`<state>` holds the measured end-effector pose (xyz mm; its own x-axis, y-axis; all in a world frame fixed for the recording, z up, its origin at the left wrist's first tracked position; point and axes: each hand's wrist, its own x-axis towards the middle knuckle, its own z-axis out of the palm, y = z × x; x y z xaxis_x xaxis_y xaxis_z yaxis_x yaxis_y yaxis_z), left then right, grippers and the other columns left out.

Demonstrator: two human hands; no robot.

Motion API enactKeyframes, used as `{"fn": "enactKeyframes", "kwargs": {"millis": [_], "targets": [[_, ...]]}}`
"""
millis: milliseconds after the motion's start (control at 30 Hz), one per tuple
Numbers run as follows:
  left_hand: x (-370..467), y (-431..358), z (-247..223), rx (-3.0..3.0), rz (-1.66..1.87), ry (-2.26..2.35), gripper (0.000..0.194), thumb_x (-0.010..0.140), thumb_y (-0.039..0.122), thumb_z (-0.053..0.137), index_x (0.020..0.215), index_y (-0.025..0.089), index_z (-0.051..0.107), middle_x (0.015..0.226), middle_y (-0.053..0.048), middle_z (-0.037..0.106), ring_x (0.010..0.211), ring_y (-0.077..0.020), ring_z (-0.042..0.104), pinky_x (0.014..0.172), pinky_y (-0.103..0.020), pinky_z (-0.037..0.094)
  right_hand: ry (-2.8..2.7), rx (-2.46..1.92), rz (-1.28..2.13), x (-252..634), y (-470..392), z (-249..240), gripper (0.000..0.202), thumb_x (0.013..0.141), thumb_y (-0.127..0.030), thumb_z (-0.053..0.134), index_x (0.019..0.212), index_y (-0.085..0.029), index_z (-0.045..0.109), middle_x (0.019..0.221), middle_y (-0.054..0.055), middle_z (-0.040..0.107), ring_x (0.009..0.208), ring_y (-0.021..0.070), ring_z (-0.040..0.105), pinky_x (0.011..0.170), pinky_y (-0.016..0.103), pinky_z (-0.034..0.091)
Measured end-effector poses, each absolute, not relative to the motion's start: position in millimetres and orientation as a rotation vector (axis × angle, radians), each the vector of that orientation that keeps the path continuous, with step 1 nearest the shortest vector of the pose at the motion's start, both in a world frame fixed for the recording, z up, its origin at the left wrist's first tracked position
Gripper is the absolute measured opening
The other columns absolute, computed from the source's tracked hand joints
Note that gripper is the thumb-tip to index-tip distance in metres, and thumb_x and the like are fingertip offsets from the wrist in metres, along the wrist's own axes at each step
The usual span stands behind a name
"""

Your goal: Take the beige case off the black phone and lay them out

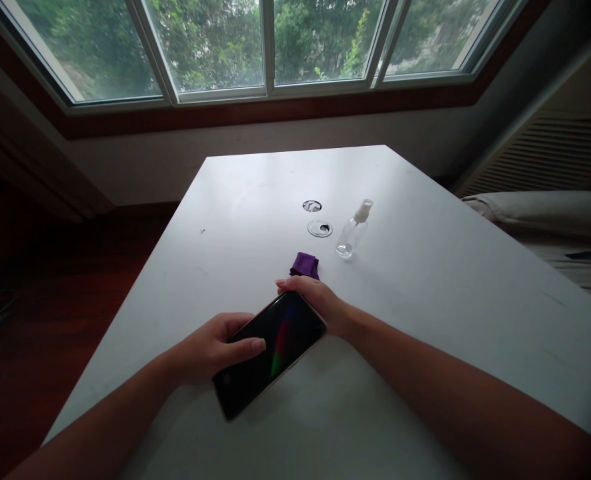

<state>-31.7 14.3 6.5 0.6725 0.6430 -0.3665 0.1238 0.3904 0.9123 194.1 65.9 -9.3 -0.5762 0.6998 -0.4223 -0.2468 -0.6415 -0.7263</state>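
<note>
A black smartphone (275,353) with a lit streak of red and green on its dark screen is held tilted above the white table. My left hand (220,343) is closed around its left side, thumb lying over the screen. At the far end of the phone, my right hand (315,300) grips the top edge, with part of its fingers hidden behind the phone. Just beyond the right hand lies a folded purple cloth (304,264); whether the fingertips touch it I cannot tell. A clear spray bottle (353,232) with a whitish nozzle stands to the right of the cloth.
The white table (245,193) has a round hole (312,206) and a round cable grommet (319,229) beyond the cloth. A window (270,47) spans the wall behind. Pale fabric (540,213) lies past the table's right edge.
</note>
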Motion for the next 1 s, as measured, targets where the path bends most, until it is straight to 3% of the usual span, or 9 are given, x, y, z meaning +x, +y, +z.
{"fn": "enactKeyframes", "kwargs": {"millis": [267,467,600,667,800,1000], "targets": [[-32.3,13.2,3.2,1.104,0.410,0.793,0.029,0.093,0.035,0.067,0.111,0.012,0.068,0.094,-0.006,0.068,0.079,-0.0132,0.064,0.066,-0.020,0.048,-0.715,-0.986,2.223,191.7,65.4,-12.6,0.033,0.078,-0.042,0.076,0.074,-0.013,0.060,0.061,-0.001,0.058,0.053,0.0095,0.053,0.054,0.022,0.043],[-33.1,13.8,2.0,1.125,0.419,0.795,0.030,0.093,0.036,0.067,0.111,0.012,0.066,0.092,-0.006,0.067,0.079,-0.0147,0.064,0.066,-0.021,0.049,-0.636,-0.915,2.312,188.5,64.4,-9.8,0.035,0.078,-0.042,0.074,0.067,-0.014,0.056,0.059,-0.001,0.057,0.052,0.0098,0.053,0.053,0.022,0.042],[-33.1,14.7,0.0,1.132,0.452,0.831,0.031,0.092,0.039,0.067,0.107,0.012,0.064,0.090,-0.007,0.065,0.076,-0.0152,0.063,0.065,-0.023,0.049,-0.621,-0.843,2.331,186.5,62.8,-7.7,0.046,0.082,-0.053,0.070,0.064,-0.015,0.054,0.057,-0.001,0.056,0.052,0.0097,0.053,0.053,0.021,0.042],[-33.2,15.2,-1.4,1.122,0.499,0.859,0.032,0.091,0.040,0.068,0.107,0.012,0.064,0.089,-0.007,0.065,0.075,-0.0152,0.062,0.065,-0.023,0.049,-0.634,-0.764,2.326,185.6,62.8,-8.5,0.056,0.083,-0.064,0.065,0.060,-0.016,0.049,0.052,-0.002,0.051,0.047,0.0088,0.048,0.048,0.020,0.037],[-34.2,15.8,-4.6,1.056,0.611,0.945,0.040,0.090,0.043,0.069,0.116,0.013,0.065,0.093,-0.009,0.067,0.078,-0.0163,0.064,0.067,-0.025,0.051,-0.679,-0.537,2.306,183.4,65.0,-12.9,0.067,0.085,-0.072,0.058,0.055,-0.017,0.033,0.044,-0.006,0.030,0.036,0.0046,0.023,0.039,0.020,0.014],[-33.9,16.8,-4.2,0.888,0.740,1.016,0.047,0.090,0.044,0.069,0.126,0.014,0.062,0.096,-0.008,0.069,0.077,-0.0141,0.063,0.067,-0.022,0.050,-0.734,-0.523,2.202,179.0,65.6,-14.7,0.059,0.094,-0.066,0.049,0.062,-0.018,0.037,0.052,-0.007,0.026,0.039,0.0046,0.021,0.042,0.021,0.013]]}}
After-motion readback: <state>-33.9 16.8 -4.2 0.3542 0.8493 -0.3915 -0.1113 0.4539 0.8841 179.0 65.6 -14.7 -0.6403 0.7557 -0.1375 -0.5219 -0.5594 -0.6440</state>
